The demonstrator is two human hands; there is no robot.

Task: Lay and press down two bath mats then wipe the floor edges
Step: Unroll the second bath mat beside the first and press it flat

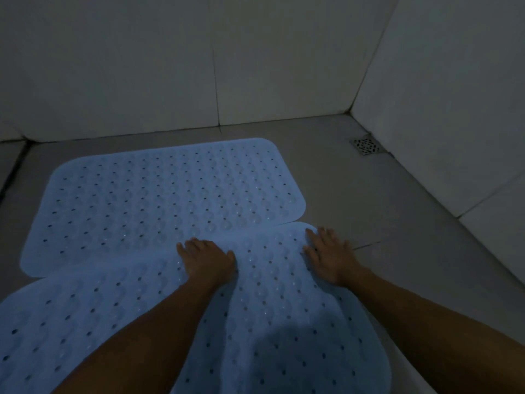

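Two pale blue rubber bath mats with rows of small holes lie on the grey tiled floor. The far mat (159, 200) lies flat near the back wall. The near mat (278, 322) slightly overlaps the far mat's front edge and bulges a little in the middle. My left hand (206, 258) presses flat on the near mat's far edge where the mats meet. My right hand (331, 254) presses flat with spread fingers on the near mat's far right corner.
White tiled walls rise behind and to the right, meeting in a corner. A square metal floor drain (366, 145) sits in that corner. Bare floor (369, 200) runs between the mats and the right wall. The room is dim.
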